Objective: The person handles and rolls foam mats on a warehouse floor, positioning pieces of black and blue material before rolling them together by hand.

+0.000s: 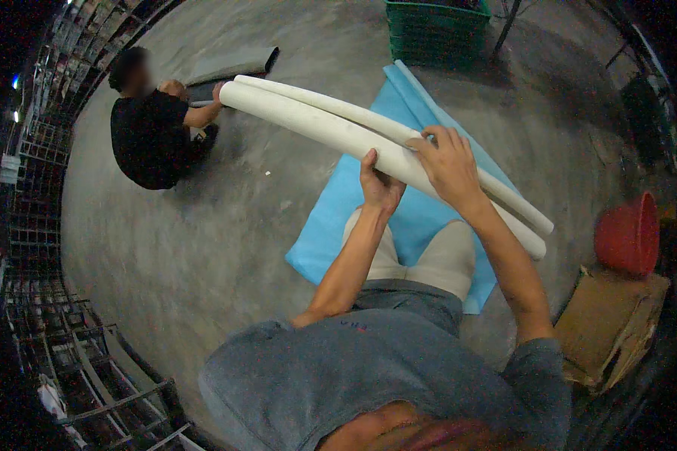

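Observation:
A long thick white roll (310, 121) stretches slantwise in front of me above my lap, with a thinner white roll (338, 108) alongside its far side. Whether the two are joined as one sheet I cannot tell. My left hand (382, 189) cups the thick roll from below, its thumb up on the near side. Over the top reaches my right hand (448, 163), thumb and fingers on the thinner roll. Beneath lies a light blue sheet (330, 208) on the floor, its far right edge rolled or folded. My legs are over part of it.
At the left a co-worker (146, 135) crouches beside a grey rolled mat (231, 65); one hand appears close to the white roll's far end. A green crate (437, 34) stands ahead. A red bucket (623, 237) and cardboard (609, 327) are at right, metal racks (39, 214) at left.

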### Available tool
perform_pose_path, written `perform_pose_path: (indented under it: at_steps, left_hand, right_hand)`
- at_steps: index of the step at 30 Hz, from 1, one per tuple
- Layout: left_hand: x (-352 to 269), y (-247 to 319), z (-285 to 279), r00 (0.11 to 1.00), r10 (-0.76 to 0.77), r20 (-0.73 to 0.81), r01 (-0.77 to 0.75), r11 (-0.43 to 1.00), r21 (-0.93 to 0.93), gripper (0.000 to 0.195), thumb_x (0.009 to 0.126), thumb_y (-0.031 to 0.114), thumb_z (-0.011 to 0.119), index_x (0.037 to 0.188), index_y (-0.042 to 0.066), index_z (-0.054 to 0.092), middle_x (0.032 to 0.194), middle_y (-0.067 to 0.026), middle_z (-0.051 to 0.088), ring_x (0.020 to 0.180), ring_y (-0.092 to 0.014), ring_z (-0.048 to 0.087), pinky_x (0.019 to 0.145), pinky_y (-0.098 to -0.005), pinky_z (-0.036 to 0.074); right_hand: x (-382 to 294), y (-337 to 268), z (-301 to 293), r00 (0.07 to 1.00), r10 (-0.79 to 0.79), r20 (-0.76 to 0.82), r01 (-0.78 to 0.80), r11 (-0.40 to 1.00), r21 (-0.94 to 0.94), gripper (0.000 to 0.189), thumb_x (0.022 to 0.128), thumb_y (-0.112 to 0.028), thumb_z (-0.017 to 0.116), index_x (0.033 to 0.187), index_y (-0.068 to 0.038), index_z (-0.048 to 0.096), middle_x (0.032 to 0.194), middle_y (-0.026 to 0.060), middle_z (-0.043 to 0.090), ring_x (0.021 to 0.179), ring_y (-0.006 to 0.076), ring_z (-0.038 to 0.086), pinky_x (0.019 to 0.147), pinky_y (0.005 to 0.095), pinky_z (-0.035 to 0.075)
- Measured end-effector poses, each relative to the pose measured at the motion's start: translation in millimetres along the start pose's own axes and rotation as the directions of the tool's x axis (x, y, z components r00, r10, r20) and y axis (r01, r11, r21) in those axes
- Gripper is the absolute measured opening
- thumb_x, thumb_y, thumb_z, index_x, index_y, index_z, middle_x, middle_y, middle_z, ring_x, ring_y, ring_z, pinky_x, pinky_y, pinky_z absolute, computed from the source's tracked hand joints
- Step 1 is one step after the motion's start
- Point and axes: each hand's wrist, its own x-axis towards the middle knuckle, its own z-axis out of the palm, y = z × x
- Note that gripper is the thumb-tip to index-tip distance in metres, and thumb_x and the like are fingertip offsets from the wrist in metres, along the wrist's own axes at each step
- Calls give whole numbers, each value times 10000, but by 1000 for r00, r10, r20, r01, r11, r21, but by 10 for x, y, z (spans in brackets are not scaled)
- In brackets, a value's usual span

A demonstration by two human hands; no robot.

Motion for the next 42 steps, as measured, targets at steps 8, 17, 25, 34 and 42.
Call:
perform_pose_path:
  at_steps: [8,17,25,34,42]
  left_hand:
    - [-10,-43,-21,996,-55,-72,52,997,-54,647,861,343,625,1387,49,390,1346,-128,498,1259,-286,484,1097,-452,376]
    - [64,-211,-254,964,-18,-265,24,1000,19,552,904,377,578,1341,68,443,1322,-120,513,1241,-284,495,1083,-472,396]
    - [91,-227,-618,897,-21,-441,54,997,62,396,968,487,489,1083,114,549,960,-72,632,910,-241,637,866,-425,531]
    - [-54,39,-218,975,-164,-151,118,956,-270,371,975,399,477,1213,115,497,1216,-134,510,1193,-309,464,1030,-558,382]
    - [24,59,-286,964,-7,-267,101,935,339,560,927,313,615,1365,47,389,1276,-144,498,1210,-312,487,1063,-501,393]
  right_hand:
    - [28,256,52,999,26,22,-26,1000,7,378,807,-202,711,1173,-179,620,1068,46,622,924,267,603,803,398,465]
    - [102,435,113,879,251,406,-444,740,504,313,940,-229,568,1230,-114,543,966,130,700,926,327,669,771,414,498]
    - [-314,-172,135,954,-57,296,-5,979,206,420,863,-201,654,1260,-144,530,1024,110,646,922,317,634,786,414,502]
    - [-346,190,238,958,44,283,-112,966,232,413,845,-234,683,1217,-145,527,1071,128,639,905,318,647,684,435,519]
    - [-43,586,131,870,95,484,-353,806,476,371,954,-383,540,1183,-94,585,1069,158,680,904,301,674,772,409,513]
